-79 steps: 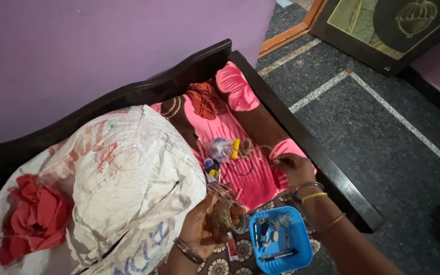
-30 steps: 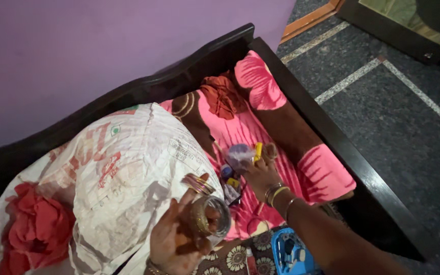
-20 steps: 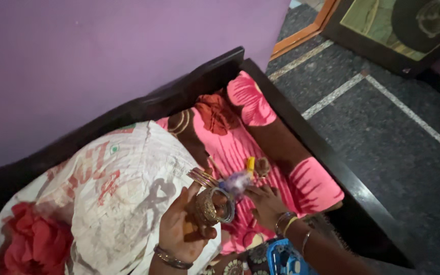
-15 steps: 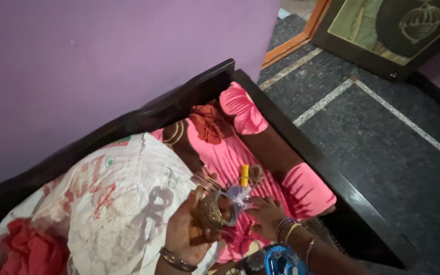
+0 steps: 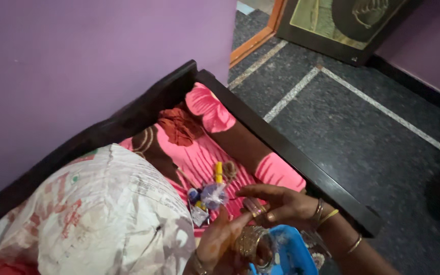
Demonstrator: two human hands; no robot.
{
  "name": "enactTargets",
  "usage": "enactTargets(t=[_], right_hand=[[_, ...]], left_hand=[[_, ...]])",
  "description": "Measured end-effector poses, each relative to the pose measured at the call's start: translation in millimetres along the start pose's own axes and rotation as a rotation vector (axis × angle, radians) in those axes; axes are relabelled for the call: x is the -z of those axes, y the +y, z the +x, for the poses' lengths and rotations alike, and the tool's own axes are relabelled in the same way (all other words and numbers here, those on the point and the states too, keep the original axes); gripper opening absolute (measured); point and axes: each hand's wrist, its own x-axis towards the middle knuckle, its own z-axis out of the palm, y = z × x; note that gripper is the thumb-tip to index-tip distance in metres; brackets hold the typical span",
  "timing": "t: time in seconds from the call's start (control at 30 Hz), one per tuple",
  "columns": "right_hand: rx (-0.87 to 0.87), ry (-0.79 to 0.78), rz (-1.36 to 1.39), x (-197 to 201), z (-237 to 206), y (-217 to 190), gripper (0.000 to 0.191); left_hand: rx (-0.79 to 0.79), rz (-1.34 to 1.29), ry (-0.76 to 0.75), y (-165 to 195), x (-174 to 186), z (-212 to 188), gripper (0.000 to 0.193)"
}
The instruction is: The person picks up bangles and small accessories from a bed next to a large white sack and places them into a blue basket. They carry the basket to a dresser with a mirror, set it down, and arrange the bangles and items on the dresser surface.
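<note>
A dark wooden bed frame point(image 5: 291, 153) with a pink flowered sheet point(image 5: 199, 153) stretches beyond both hands, and a big printed cloth bundle point(image 5: 92, 214) sits left of them. The left hand point(image 5: 220, 244) clasps a stack of gold bangles point(image 5: 250, 242) just above a blue basket point(image 5: 294, 257). Directly over the stack, the right hand point(image 5: 281, 203) pinches one small pinkish bangle point(image 5: 254, 207) between its fingertips.

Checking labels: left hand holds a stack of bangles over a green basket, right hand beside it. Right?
Not quite. In the head view the basket is blue, not green. The left hand does hold the stack of bangles over it, with the right hand beside it.
</note>
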Motion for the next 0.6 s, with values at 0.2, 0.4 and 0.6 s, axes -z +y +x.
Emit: enactTargets(t=[0.2, 0.4, 0.6], right_hand=[[-0.112, 0.014, -0.015, 28.5, -29.9, 22.0, 0.066], [-0.108, 0.223, -0.131, 48.0, -59.2, 38.5, 0.048], [-0.146, 0.489, -0.348, 46.0, -59.6, 46.9, 0.055]], left_hand=[[0.103, -0.104, 0.071, -26.4, -16.5, 25.8, 0.102], [0.128, 0.096, 0.296, -53.6, -20.4, 37.0, 0.081], [0.002, 0.427, 0.823, -100.6, 28.7, 27.7, 0.06]])
